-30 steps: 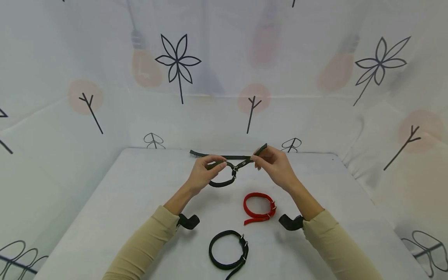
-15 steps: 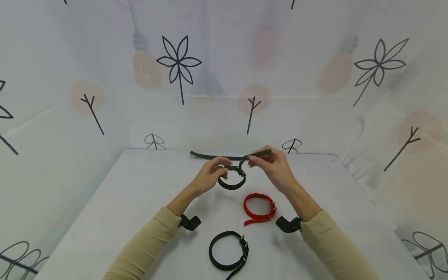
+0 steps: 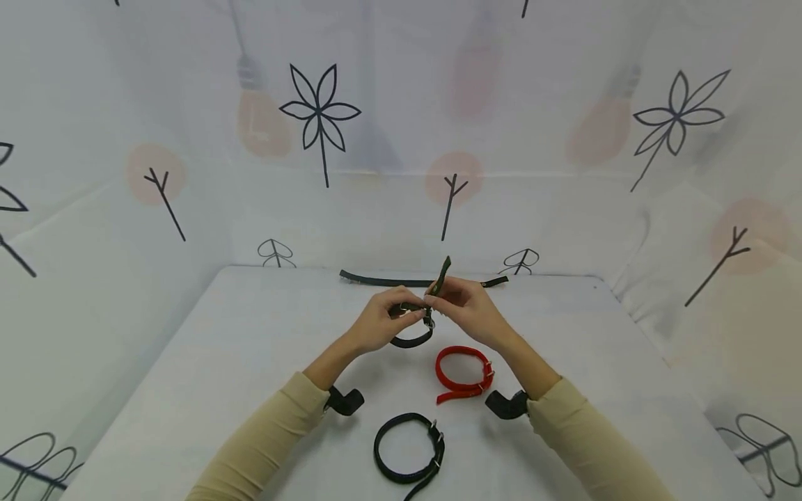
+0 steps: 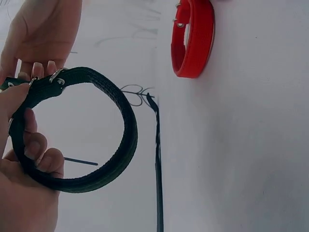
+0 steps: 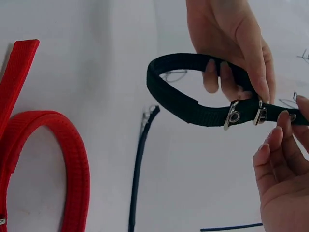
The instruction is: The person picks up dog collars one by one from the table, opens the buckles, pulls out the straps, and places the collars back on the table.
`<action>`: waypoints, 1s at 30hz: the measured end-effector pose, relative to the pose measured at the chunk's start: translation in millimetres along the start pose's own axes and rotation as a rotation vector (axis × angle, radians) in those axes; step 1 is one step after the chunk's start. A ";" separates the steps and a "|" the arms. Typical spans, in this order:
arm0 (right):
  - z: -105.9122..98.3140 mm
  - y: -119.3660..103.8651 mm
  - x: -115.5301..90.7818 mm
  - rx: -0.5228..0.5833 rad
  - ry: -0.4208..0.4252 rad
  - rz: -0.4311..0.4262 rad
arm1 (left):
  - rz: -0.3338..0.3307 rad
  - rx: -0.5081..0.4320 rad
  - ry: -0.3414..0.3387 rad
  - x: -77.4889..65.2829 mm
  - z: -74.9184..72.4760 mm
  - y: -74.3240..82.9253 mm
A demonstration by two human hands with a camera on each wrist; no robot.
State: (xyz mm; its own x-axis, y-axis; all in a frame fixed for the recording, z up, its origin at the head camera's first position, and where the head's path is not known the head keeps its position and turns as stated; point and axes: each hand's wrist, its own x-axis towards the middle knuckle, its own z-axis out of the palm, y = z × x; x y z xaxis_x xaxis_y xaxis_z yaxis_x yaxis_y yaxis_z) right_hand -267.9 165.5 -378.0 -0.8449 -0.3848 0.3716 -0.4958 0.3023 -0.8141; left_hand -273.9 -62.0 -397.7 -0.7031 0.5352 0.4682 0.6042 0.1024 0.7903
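Observation:
My left hand grips the loop of a dark green collar, its fingers curled round the band beside the metal buckle. My right hand pinches the collar's free end, which sticks up above the fingertips in the head view. In the right wrist view, that end runs through the buckle, with an eyelet at the right fingertips. The loop hangs in the air above the table, partly covered by the left hand in the head view. A metal D-ring sits on the band beside the buckle.
A red collar lies coiled on the white table below the hands. Nearer lies a black coiled collar. Along the back edge stretches a dark, unrolled collar, partly behind the right hand. Patterned white cloth surrounds the table.
Both hands have come together, the right moving left and the left slightly right. The collar's free end has swung from slanting right to nearly upright.

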 end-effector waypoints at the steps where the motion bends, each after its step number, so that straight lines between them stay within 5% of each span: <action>1: 0.7 -0.7 0.0 -0.022 -0.008 -0.008 | 0.004 0.009 0.005 -0.3 -0.2 -0.5; 7: -0.6 -3.8 -0.9 -0.058 0.020 -0.011 | -0.017 0.023 0.023 1.2 -3.1 -22.3; 16: 2.6 -4.8 -0.9 -0.051 -0.029 -0.023 | -0.063 0.077 -0.068 4.4 -5.0 -24.1; 23: 4.1 -8.5 3.6 -0.035 -0.076 -0.030 | -0.024 -0.014 -0.156 7.9 -7.1 -23.7; 30: 5.3 -10.9 5.8 0.003 -0.085 -0.035 | -0.009 -0.082 -0.143 6.1 -7.0 -25.2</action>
State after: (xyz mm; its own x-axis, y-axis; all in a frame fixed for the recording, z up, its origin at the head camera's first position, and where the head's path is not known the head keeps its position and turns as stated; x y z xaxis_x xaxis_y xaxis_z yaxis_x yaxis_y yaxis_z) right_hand -266.3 155.4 -369.4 -0.8070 -0.4674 0.3609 -0.5240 0.2850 -0.8026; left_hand -296.0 -67.1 -412.0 -0.6438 0.6493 0.4048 0.5615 0.0416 0.8264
